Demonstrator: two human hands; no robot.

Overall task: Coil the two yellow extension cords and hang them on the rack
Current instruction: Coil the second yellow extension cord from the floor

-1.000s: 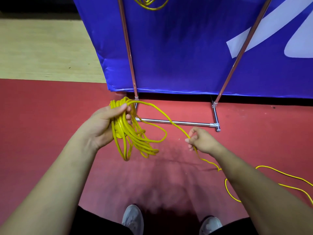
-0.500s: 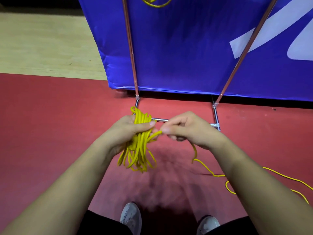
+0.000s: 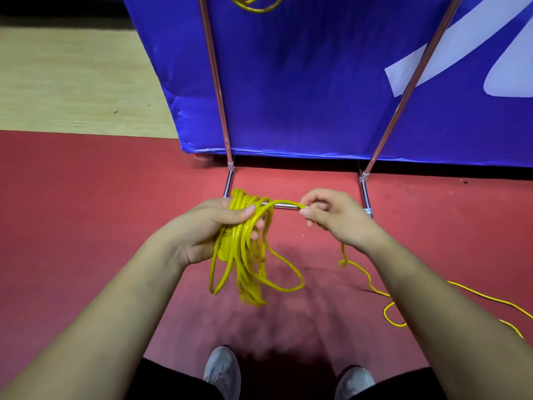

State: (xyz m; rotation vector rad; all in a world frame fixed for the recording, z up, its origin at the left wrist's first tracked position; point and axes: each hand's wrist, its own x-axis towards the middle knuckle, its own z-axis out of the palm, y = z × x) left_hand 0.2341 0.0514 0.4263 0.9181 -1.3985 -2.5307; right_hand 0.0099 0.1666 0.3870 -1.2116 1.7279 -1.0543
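My left hand [image 3: 215,226] grips a bundle of yellow cord loops [image 3: 245,261] that hang below it, thumb pressed over the top. My right hand [image 3: 331,215] pinches the running strand of the same cord a short way to the right of the bundle. From under that hand the loose tail [image 3: 432,287] drops to the red floor and trails off to the right. A second yellow coil [image 3: 253,2] hangs at the top edge, against the blue banner, near the rack's left pole [image 3: 215,76].
The rack's right pole [image 3: 415,73] slants down to a chrome base bar [image 3: 284,205] on the red floor, just beyond my hands. A blue banner [image 3: 317,82] stands behind it. Wooden flooring [image 3: 72,82] lies at the upper left. My two grey shoes [image 3: 222,370] show at the bottom.
My right hand brought the strand in to the bundle, then drew a little back to the right. A new loop now hangs below the bundle, and less cord lies on the floor.
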